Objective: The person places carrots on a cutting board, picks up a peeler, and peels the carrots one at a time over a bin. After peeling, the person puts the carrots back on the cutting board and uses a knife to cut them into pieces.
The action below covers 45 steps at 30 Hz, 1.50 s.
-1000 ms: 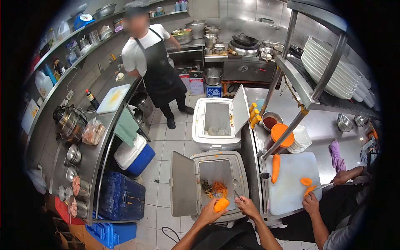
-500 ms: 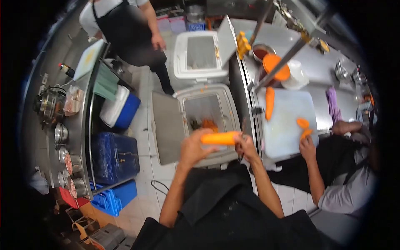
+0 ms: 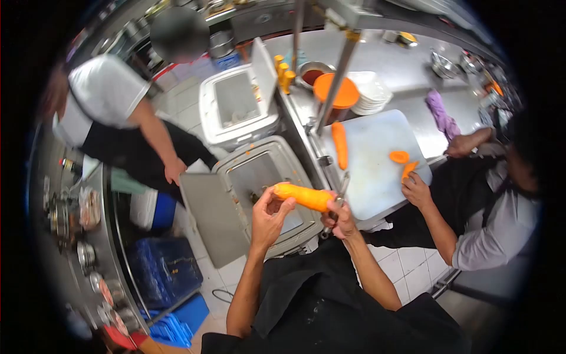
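Note:
A thick orange carrot (image 3: 303,196) is held level above the open grey bin, its surface bright and peeled-looking. My left hand (image 3: 268,219) is closed round its left end, with the thumb along the near side. At the carrot's right end, my right hand (image 3: 340,223) is closed on a slim metal peeler (image 3: 344,184), whose upper part points up past the carrot. Fingers hide most of the peeler's handle. Beneath both hands lies the opening of the grey bin (image 3: 289,147), with dark scraps inside, partly covered by my left hand and the carrot.
On the right, a white cutting board (image 3: 377,141) bears a whole carrot (image 3: 339,145) and cut pieces (image 3: 399,156) by a co-worker's hand (image 3: 416,190). An orange-lidded tub (image 3: 336,89) and stacked white plates (image 3: 371,94) stand behind. Another person (image 3: 112,112) is at left, near a white bin (image 3: 206,112).
My view has turned rightward. The carrot now tilts down to the right, and my left fingers have closed round its end. The person at left appears nearer the bins.

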Motion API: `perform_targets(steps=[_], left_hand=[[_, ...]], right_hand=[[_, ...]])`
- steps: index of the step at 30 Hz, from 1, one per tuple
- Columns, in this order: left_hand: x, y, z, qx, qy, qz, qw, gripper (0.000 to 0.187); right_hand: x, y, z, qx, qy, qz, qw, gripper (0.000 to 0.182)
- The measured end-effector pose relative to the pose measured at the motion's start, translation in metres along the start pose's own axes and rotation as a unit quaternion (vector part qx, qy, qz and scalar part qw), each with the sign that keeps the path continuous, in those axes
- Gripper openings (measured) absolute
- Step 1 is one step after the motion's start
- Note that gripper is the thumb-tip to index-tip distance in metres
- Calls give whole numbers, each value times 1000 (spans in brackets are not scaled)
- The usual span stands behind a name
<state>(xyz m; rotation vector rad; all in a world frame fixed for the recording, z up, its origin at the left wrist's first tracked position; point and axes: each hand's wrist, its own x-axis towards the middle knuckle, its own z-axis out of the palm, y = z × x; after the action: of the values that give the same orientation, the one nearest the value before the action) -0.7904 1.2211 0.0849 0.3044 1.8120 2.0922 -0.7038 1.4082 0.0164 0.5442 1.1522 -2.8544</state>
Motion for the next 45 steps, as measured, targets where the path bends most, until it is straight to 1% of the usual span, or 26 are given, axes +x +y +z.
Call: perform_targets(steps=[2,5,7,9,10,13,15,16,17,19,21,23,24,25,27,29,31,32,34,37,38,39,41,42,44,45], left_hand=[[17,-16,23,-41,-25,-18,999,37],[40,-42,45,13,-64,13,998,39],[45,-33,70,34,-114,23,993,42],[50,-13,92,165,-142,-61,974,45],[62,-28,93,218,-108,25,970,44],[113,-24,98,255,-71,79,961,40],[150,-22,105,355,-96,154,917,35],[166,-26,110,411,-105,174,889,32],[184,-36,114,482,-124,157,853,34],[207,-51,122,560,-149,241,779,40],[233,-66,125,588,-230,302,715,49],[254,-86,121,611,-284,325,664,51],[247,-73,127,620,-312,264,670,59],[250,-77,129,625,-333,279,648,62],[248,-81,137,676,-330,283,595,65],[249,-84,143,686,-318,316,573,50],[253,-84,149,729,-307,330,515,45],[254,-82,147,728,-307,330,517,45],[246,-56,145,737,-345,400,422,46],[229,-16,140,710,-338,407,465,48],[222,1,137,690,-314,443,479,45],[214,13,131,657,-277,483,508,46],[189,47,122,605,-219,470,604,43],[174,59,112,605,-216,467,608,43],[141,71,85,555,-125,320,758,40],[124,70,70,468,-96,242,845,37]], right_hand=[[-8,-2,-11,-12,15,-15,1000,38],[-13,0,-21,-42,-38,7,998,38],[-19,-1,-21,37,-1,-2,999,37],[-19,-3,-24,39,41,-49,997,37],[-14,-8,-28,61,70,-69,993,38],[18,-30,-39,87,159,-119,976,41],[45,-47,-48,78,251,-106,959,52],[62,-51,-55,81,251,-113,958,52],[82,-54,-62,60,293,-117,947,56],[100,-61,-69,44,330,-126,934,60],[105,-64,-71,10,350,-117,929,66],[94,-59,-67,-38,393,-111,912,69],[86,-48,-68,-104,389,-126,907,70],[72,-41,-63,-168,387,-138,896,72],[34,-30,-47,-195,346,-117,910,58],[16,9,-55,-192,291,-122,929,42],[-15,21,-45,-218,262,-88,936,33],[-27,24,-41,-220,264,-87,935,33],[-46,27,-40,-227,266,-17,937,30],[-54,31,-46,-246,269,-56,930,25],[-59,22,-43,-261,264,-40,928,25],[-60,22,-43,-263,263,-36,927,25],[-60,19,-46,-256,221,-73,938,28],[-61,15,-41,-260,206,-80,940,29],[-61,9,-33,-282,195,-63,937,30],[-61,7,-28,-299,186,-49,935,31]])
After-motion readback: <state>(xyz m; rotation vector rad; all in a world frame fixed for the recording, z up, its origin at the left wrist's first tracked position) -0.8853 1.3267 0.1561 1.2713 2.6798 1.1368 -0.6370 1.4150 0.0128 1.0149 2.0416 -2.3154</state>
